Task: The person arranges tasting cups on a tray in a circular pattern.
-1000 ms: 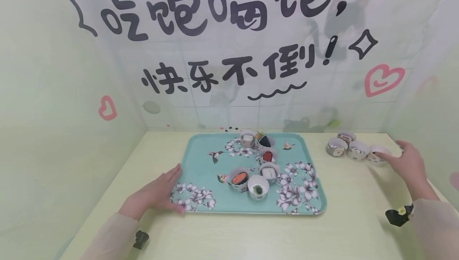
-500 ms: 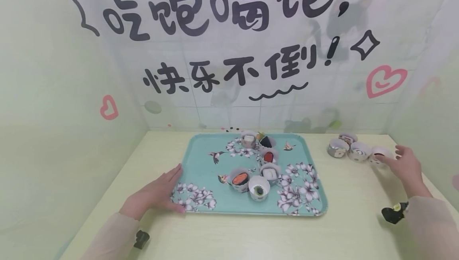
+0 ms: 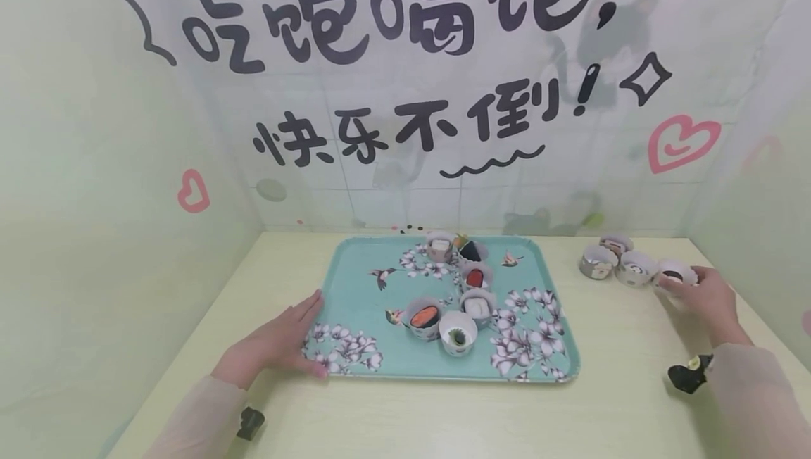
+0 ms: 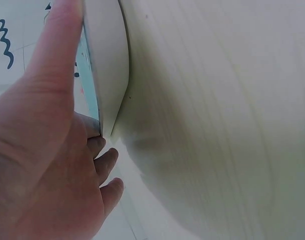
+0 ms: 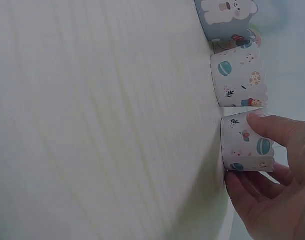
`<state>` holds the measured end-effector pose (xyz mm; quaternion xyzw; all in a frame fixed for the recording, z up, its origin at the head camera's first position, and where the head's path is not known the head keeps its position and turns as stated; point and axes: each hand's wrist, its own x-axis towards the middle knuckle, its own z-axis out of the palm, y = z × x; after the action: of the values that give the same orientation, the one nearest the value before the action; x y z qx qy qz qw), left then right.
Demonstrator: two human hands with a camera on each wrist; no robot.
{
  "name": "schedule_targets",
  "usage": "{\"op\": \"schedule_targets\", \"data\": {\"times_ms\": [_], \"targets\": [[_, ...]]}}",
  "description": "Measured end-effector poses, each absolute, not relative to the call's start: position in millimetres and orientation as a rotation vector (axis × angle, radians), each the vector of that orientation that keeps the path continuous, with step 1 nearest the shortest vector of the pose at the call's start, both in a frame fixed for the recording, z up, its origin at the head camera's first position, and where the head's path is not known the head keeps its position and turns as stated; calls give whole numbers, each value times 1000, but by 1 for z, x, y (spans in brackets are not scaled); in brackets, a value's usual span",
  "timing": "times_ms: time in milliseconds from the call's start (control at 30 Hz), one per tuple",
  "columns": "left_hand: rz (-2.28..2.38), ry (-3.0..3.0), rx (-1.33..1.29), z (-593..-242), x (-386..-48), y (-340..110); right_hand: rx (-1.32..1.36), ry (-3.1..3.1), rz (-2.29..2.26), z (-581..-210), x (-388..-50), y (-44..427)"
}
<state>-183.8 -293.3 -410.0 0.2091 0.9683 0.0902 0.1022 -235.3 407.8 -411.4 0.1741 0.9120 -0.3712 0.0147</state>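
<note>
My right hand (image 3: 709,300) is at a printed paper baking cup (image 3: 679,265) at the far right of the table, with something dark inside it. In the right wrist view the thumb lies at the rim of this cup (image 5: 245,137) and the fingers press its opposite side, so the cup is pinched between them. It still stands on the table. At the left front corner of a blue-green flowered tray (image 3: 361,304) rests my left hand (image 3: 279,336), its fingers along the left side and its thumb along the front edge.
Beside the pinched cup stand several more paper cups (image 3: 636,277). The tray bears several cups with small sushi-like pieces, among them an orange-topped piece (image 3: 424,316) and a red-topped one (image 3: 474,278). Behind the table rises a lettered wall (image 3: 405,198).
My right hand has dropped from beside the rightmost cup and closed its thumb and fingers on it. The left hand and the tray keep their places.
</note>
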Motion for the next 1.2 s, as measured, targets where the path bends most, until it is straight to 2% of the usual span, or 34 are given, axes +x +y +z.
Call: {"op": "schedule_targets", "data": {"times_ms": [1200], "targets": [[225, 2857, 640, -410, -184, -293, 527, 2894, -1062, -407, -220, 409]]}}
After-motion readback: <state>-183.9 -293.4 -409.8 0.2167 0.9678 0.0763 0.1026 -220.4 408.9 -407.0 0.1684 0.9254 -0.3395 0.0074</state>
